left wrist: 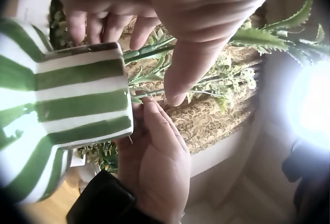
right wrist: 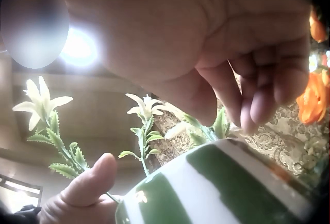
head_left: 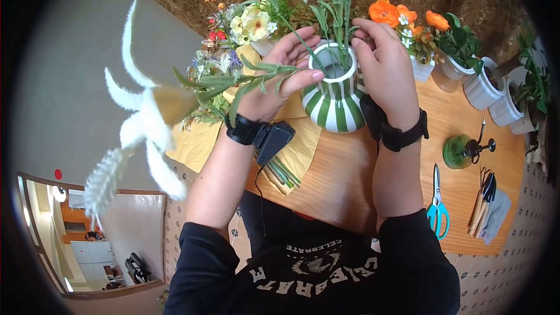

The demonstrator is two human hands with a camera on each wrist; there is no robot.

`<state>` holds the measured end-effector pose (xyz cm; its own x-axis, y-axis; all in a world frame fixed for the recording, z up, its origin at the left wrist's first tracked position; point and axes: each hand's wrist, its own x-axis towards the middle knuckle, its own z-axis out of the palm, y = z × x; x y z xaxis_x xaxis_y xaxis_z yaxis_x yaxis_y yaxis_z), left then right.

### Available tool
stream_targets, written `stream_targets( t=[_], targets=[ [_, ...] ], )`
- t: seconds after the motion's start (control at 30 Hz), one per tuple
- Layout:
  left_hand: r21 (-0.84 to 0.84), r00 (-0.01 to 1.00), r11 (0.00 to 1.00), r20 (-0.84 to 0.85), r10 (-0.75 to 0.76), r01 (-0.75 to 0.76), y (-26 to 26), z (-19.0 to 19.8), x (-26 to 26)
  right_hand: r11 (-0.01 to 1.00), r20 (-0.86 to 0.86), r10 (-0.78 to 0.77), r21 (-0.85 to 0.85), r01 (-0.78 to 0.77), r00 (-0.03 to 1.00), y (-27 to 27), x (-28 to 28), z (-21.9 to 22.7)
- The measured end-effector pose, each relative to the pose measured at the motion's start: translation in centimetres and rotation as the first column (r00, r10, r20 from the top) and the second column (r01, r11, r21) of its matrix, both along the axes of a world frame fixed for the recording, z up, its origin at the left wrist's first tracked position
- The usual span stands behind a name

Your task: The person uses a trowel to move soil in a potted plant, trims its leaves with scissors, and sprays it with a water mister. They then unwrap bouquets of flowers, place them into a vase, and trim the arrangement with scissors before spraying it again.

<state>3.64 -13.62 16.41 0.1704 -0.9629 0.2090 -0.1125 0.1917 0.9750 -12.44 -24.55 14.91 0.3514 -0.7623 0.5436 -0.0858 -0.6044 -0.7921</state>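
Observation:
A green-and-white striped vase [head_left: 333,107] stands on the wooden table with several white flowers on leafy green stems in its mouth. One white flower [head_left: 149,119] leans far out to the left, its stem crossing my left hand [head_left: 263,104]. That hand is spread loosely beside the vase's neck, thumb right at the rim and fingers behind it. My right hand [head_left: 389,73] is at the opposite side of the rim, its thumb and forefinger pinching a green stem [left wrist: 146,94]. More white flowers [right wrist: 143,105] rise above the rim in the right wrist view.
Yellow wrapping paper [head_left: 300,157] with bundled stems lies left of the vase. Potted orange flowers [head_left: 385,11] and other pots line the back. On the right are a green spray bottle [head_left: 458,151], blue-handled scissors [head_left: 437,213] and small garden tools [head_left: 483,204].

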Motion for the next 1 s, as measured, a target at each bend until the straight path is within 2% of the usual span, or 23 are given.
stream_targets(
  t=[0.13, 0.23, 0.33, 0.4, 0.47, 0.6, 0.63, 0.67, 0.73, 0.77, 0.8, 0.87, 0.93, 0.97, 1.0],
  targets=[
    [-0.058, 0.983, 0.995, 0.16, 0.087, -0.079, 1.5, 1.2, -0.5, 0.999, -0.012, 0.023, 0.03, -0.023, 1.0, 0.1, 0.0, 0.0],
    [-0.011, 0.971, 0.987, 0.18, 0.157, -0.157, 1.9, 1.7, -0.1, 0.999, -0.024, 0.023, 0.032, -0.022, 0.999, 0.0, 0.1, -0.2],
    [-0.008, 0.978, 0.979, 0.035, 0.204, -0.204, 1.0, 1.4, -0.2, 1.0, -0.027, 0.01, 0.028, -0.009, 1.0, 0.1, 0.2, -0.4],
    [0.008, 0.973, 0.974, 0.042, 0.225, -0.225, 1.1, 1.1, -0.5, 0.997, -0.025, 0.018, 0.075, -0.016, 1.0, 0.3, 0.1, 0.0],
    [0.022, 0.968, 0.969, 0.052, 0.245, -0.246, 1.3, 0.9, -0.6, 0.999, -0.034, -0.013, 0.032, 0.014, 0.999, 0.2, 0.0, 0.1],
    [-0.007, 0.908, 0.943, 0.267, 0.323, -0.333, 5.4, 0.6, 1.2, 0.999, 0.09, -0.041, 0.007, 0.04, 0.995, 0.1, -0.8, 0.3],
    [-0.002, 0.89, 0.912, 0.219, 0.4, -0.409, 7.2, 0.6, 1.1, 1.0, 0.107, -0.015, 0.006, 0.015, 0.994, 0.5, -1.4, 0.9],
    [-0.021, 0.882, 0.897, 0.173, 0.439, -0.442, 9.0, -0.1, 1.6, 1.0, 0.195, -0.01, 0.004, 0.01, 0.981, 0.9, -1.7, 1.5],
    [-0.057, 0.85, 0.854, 0.082, 0.521, -0.518, 12.9, -2.5, 2.8, 0.992, 0.348, 0.097, 0.036, -0.117, 0.932, 1.0, -2.3, 1.7],
    [-0.051, 0.728, 0.785, 0.342, 0.594, -0.617, 14.7, -3.3, 3.0, 0.992, 0.372, 0.121, -0.01, -0.127, 0.92, 1.1, -2.5, 1.7],
    [0.253, 0.701, 0.654, 0.249, 0.668, -0.713, 15.8, -1.7, 0.9, 0.99, 0.384, 0.139, -0.042, -0.133, 0.913, 1.4, -2.4, 1.8],
    [0.128, 0.738, 0.763, 0.395, 0.547, -0.634, 20.8, -10.2, 3.6, 0.986, 0.396, 0.163, -0.089, -0.139, 0.904, 2.5, -2.2, 2.0],
    [0.061, 0.659, 0.758, 0.542, 0.521, -0.65, 22.2, -9.8, 0.6, 0.982, 0.383, 0.18, -0.121, -0.143, 0.906, 4.6, -2.3, 2.6],
    [-0.036, 0.589, 0.762, 0.612, 0.528, -0.646, 22.7, -10.0, 0.0, 0.987, 0.328, 0.142, -0.122, -0.107, 0.934, 4.9, -2.2, 2.7],
    [0.017, 0.67, 0.793, 0.546, 0.503, -0.609, 23.1, -11.1, 0.8, 0.99, 0.272, 0.103, -0.125, -0.071, 0.957, 5.2, -2.1, 2.8]
  ],
)
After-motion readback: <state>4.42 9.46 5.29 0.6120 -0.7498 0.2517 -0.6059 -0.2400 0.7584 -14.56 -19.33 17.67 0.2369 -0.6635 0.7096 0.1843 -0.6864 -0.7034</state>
